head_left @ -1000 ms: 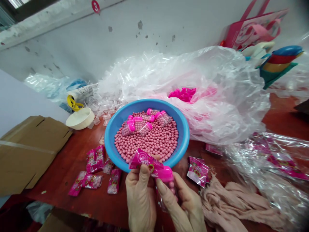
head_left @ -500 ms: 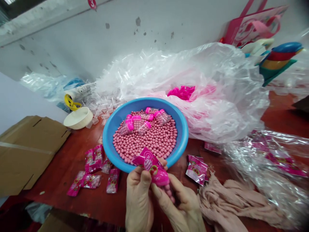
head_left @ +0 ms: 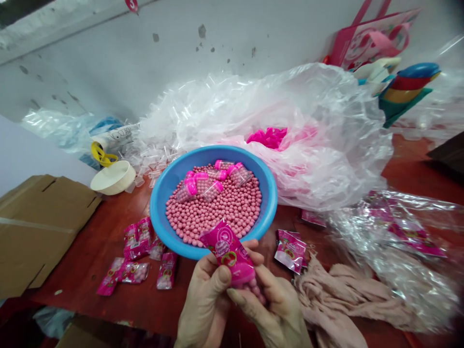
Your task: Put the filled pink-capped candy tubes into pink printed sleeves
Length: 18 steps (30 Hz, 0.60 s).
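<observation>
Both hands hold a glossy pink printed candy packet (head_left: 232, 256) over the near rim of a blue basin (head_left: 270, 193). My left hand (head_left: 206, 295) pinches its left edge with the thumb. My right hand (head_left: 273, 304) grips the lower right end, where pink balls show through clear plastic. Pink candy balls (head_left: 217, 210) fill the basin, and several clear tubes with pink caps (head_left: 212, 191) lie on top of them. Left of the basin are several filled pink packets (head_left: 166, 271). To the right lie flat pink packets (head_left: 291, 251).
Behind the basin spreads a large clear plastic bag (head_left: 290, 111) with pink caps (head_left: 268, 137). A white bowl (head_left: 113, 179) and a cardboard box (head_left: 43, 232) stand left. A beige cloth (head_left: 348, 295) and crinkled clear plastic (head_left: 409, 270) lie right.
The packet has turned a little so its printed face shows more fully, and my left thumb has shifted along its edge. The whole view has moved slightly.
</observation>
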Available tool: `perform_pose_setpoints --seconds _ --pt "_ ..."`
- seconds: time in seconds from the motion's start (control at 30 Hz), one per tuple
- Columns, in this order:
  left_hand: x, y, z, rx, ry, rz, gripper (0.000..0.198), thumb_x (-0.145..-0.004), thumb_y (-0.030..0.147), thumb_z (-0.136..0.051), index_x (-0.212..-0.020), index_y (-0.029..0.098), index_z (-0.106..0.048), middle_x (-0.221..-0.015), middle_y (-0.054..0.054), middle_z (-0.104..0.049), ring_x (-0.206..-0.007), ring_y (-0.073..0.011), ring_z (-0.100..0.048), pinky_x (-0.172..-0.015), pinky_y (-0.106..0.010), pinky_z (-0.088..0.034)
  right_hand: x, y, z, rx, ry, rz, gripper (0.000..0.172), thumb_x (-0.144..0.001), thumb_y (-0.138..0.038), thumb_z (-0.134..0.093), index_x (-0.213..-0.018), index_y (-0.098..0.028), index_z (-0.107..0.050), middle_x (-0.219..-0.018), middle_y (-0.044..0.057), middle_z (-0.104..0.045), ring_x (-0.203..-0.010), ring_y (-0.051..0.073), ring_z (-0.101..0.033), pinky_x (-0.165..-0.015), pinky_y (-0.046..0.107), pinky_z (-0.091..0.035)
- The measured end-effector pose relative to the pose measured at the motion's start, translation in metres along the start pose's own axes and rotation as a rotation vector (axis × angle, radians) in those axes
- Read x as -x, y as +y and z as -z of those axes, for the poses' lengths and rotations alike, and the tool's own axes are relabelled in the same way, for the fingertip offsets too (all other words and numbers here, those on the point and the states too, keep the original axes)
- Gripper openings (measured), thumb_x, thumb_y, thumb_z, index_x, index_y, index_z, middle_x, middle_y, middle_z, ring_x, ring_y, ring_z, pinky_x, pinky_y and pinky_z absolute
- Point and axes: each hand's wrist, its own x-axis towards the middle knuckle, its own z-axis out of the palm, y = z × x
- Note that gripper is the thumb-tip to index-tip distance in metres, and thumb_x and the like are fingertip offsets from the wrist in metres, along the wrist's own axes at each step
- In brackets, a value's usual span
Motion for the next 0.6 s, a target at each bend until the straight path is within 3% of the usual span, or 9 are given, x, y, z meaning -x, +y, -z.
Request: perform_pose_setpoints --seconds 0.13,0.23,0.4,0.47,0.6 --pt "0.003 -0.004 -0.003 -0.051 0.008 -0.062 0.033 -0.065 0.038 -0.079 -0.089 0.016 -0.077 -0.089 -0.015 -0.076 -0.089 -0.0316 -0.069 -0.084 -0.042 -0.052 0.003 0.0 -0.003 0.182 0.125 0.219 0.047 -0.077 -0.058 -0.061 -0.097 -0.018 -0.075 -0.046 -0.004 -0.054 -0.036 0.01 -0.049 -0.049 0.018 -0.05" --pt "0.006 -0.009 -0.005 -0.119 0.052 -0.098 0.024 -0.069 0.035 -0.076 -0.084 0.017 -0.078 -0.092 -0.015 -0.076 -0.093 -0.0329 -0.068 -0.087 -0.044 -0.05 0.006 0.002 -0.003 0.274 0.207 0.309 0.052 -0.083 -0.06 -0.052 -0.091 -0.015 -0.075 -0.047 0.001 -0.063 -0.037 0.013 -0.058 -0.047 0.018 -0.051" --pt "0.011 -0.021 -0.005 -0.183 0.075 -0.18 0.02 -0.069 0.035 -0.076 -0.084 0.021 -0.078 -0.097 -0.011 -0.076 -0.099 -0.0309 -0.066 -0.09 -0.039 -0.049 0.012 0.003 0.001 0.264 0.245 0.277 0.058 -0.086 -0.062 -0.044 -0.098 -0.014 -0.073 -0.058 0.005 -0.07 -0.047 0.018 -0.066 -0.051 0.023 -0.051" --pt "0.012 -0.023 -0.006 -0.144 0.092 -0.208 0.019 -0.068 0.035 -0.077 -0.082 0.022 -0.078 -0.096 -0.01 -0.076 -0.098 -0.0304 -0.066 -0.091 -0.038 -0.048 0.013 0.002 0.002 0.237 0.203 0.248 0.057 -0.086 -0.063 -0.043 -0.098 -0.017 -0.073 -0.057 0.003 -0.07 -0.048 0.018 -0.067 -0.05 0.023 -0.05" --pt "0.009 -0.016 -0.005 -0.05 0.182 -0.129 0.024 -0.073 0.039 -0.072 -0.081 0.018 -0.078 -0.09 -0.011 -0.077 -0.084 -0.0256 -0.069 -0.081 -0.034 -0.053 0.017 0.005 -0.003 0.152 0.058 0.122 0.056 -0.082 -0.068 -0.045 -0.11 -0.024 -0.066 -0.067 0.001 -0.073 -0.056 0.017 -0.069 -0.053 0.02 -0.051"
